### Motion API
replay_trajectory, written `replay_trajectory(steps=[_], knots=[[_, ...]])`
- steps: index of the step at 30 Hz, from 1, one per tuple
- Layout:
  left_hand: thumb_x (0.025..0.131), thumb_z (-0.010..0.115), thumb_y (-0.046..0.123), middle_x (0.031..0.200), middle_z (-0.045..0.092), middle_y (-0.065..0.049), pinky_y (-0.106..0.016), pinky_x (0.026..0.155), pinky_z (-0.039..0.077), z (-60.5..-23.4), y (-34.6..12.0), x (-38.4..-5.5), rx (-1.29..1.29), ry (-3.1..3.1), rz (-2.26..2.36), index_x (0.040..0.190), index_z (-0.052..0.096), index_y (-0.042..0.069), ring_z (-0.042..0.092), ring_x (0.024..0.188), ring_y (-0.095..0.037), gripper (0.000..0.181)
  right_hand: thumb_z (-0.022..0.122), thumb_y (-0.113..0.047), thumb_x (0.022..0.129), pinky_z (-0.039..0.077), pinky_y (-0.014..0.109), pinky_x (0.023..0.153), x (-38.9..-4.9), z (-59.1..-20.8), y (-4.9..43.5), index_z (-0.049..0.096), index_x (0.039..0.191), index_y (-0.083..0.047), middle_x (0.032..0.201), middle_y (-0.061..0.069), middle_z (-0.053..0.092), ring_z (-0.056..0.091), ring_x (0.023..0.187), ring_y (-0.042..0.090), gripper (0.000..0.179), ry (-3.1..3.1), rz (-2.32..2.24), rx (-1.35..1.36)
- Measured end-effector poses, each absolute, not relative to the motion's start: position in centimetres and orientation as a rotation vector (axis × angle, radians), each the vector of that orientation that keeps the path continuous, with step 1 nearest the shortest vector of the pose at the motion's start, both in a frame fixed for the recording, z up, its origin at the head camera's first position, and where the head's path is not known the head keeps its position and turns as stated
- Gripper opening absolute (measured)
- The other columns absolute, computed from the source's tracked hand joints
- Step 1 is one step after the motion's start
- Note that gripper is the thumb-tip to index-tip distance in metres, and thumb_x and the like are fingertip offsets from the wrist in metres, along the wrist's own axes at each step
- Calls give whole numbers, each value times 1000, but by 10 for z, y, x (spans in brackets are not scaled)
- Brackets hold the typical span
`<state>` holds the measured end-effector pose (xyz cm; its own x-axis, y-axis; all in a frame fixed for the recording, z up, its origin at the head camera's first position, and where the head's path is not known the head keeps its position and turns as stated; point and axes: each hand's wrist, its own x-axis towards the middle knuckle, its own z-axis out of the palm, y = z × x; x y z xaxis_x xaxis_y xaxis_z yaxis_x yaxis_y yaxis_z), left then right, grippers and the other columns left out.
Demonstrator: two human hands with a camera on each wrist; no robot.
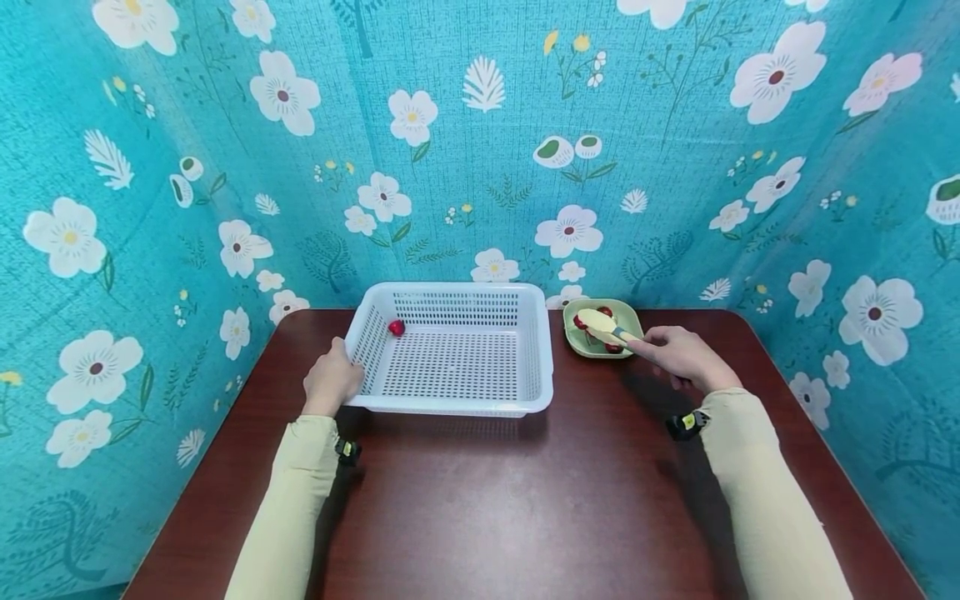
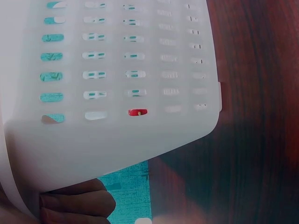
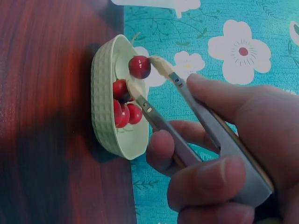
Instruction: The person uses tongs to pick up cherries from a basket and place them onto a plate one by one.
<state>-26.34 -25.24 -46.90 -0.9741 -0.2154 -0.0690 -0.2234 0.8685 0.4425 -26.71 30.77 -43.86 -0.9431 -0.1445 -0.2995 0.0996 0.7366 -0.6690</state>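
My left hand [image 1: 332, 379] grips the left rim of a white plastic basket [image 1: 450, 407], its fingers [image 2: 79, 203] curled under the edge in the left wrist view. A single red cherry [image 1: 397, 327] lies in the basket's back left corner. My right hand [image 1: 686, 357] holds metal tongs with cream tips [image 1: 597, 323] over a pale green bowl [image 3: 103, 93]. Between the parted tips, in the right wrist view, is a cherry [image 3: 139, 66] at the bowl's upper end. Several more cherries [image 3: 134, 113] lie in the bowl below the tongs.
The basket and bowl stand side by side at the back of a dark reddish-brown table [image 1: 480, 500]. A blue flowered curtain [image 1: 450, 167] hangs directly behind the table and along both sides.
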Motion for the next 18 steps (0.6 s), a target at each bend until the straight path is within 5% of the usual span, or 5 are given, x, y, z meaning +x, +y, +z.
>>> replay_trajectory(steps=[18], knots=[[97, 60, 20, 110, 65, -29, -55, 75, 55, -470, -253, -264, -363, 3022, 707, 134, 41, -3, 69, 88, -41, 48, 58, -59, 100, 47, 39, 51, -271, -436, 302, 60, 102, -7, 77, 14, 61, 53, 55, 23, 51, 2619, -1025, 32]])
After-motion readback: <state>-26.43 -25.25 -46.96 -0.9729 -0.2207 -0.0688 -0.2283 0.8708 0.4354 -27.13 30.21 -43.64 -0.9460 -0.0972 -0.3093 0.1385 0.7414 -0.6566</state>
